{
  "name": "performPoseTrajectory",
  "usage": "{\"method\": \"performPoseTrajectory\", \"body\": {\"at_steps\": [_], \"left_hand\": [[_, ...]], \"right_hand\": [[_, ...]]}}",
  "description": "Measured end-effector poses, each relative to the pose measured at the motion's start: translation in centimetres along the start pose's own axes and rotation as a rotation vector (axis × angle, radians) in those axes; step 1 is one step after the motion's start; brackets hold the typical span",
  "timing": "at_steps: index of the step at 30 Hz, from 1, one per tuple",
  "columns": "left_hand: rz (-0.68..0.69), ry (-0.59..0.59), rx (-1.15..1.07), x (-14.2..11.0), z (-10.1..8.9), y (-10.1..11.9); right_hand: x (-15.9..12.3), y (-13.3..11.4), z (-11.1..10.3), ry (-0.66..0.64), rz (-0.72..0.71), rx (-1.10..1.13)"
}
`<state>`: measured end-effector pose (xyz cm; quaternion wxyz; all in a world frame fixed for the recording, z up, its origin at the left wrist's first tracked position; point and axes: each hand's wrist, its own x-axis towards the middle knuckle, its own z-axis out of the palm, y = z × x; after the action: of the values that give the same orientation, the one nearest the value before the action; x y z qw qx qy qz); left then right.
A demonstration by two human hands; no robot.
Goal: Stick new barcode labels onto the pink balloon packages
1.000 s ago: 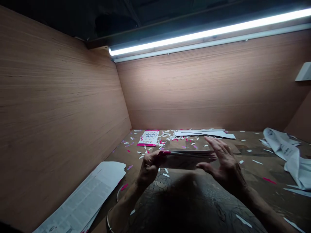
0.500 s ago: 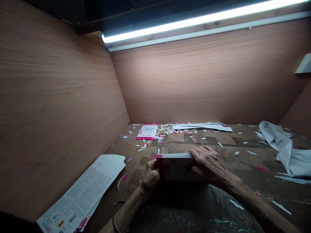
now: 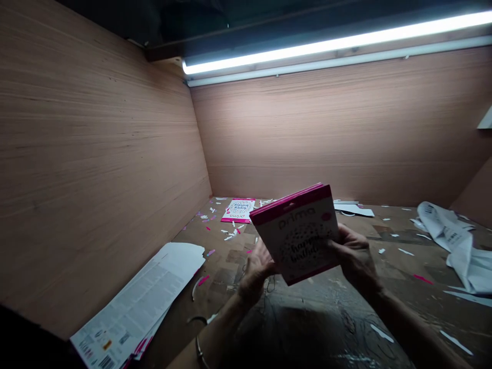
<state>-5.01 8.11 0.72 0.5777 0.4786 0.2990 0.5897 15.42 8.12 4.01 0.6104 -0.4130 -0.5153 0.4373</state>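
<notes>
A stack of white cards with pink edges (image 3: 299, 233) is held upright above the table, its printed face turned toward me and tilted a little to the left. My left hand (image 3: 257, 269) grips its lower left edge, fingers behind the stack. My right hand (image 3: 352, 256) clasps its right edge, fingers wrapped round it. One more pink and white card (image 3: 238, 210) lies flat at the back of the wooden table (image 3: 400, 266).
Small pink and white paper scraps (image 3: 230, 233) litter the table's back. Printed sheets (image 3: 134, 307) lie at the left against the wooden wall. Crumpled paper (image 3: 457, 246) sits at the right. White sheets (image 3: 353, 207) rest by the back wall under a strip lamp (image 3: 330, 43).
The stack was squared on the table edge-on, then lifted and turned so its printed face points toward me. Both hands rose with it.
</notes>
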Motion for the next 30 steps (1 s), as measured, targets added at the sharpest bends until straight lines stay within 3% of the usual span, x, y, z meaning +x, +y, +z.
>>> {"method": "performPoseTrajectory", "body": {"at_steps": [4, 8, 14, 25, 30], "left_hand": [[-0.092, -0.06, 0.049, -1.4, 2.4, -0.2], [-0.147, -0.126, 0.1, -2.4, 2.3, -1.3], [-0.153, -0.101, 0.172, -2.9, 1.7, -2.3], [-0.143, -0.13, 0.221, -3.1, 1.4, -1.9], [-0.205, -0.187, 0.25, -2.9, 1.3, -2.5]], "right_hand": [[-1.8, 3.2, 0.2, -0.001, 0.03, 0.121], [-3.4, 5.3, -0.6, 0.005, 0.101, -0.023], [-3.9, 6.4, -0.8, -0.004, 0.07, -0.034], [-4.4, 6.9, -0.6, 0.028, 0.109, -0.036], [-4.8, 7.1, -1.0, 0.055, 0.168, 0.146]]}}
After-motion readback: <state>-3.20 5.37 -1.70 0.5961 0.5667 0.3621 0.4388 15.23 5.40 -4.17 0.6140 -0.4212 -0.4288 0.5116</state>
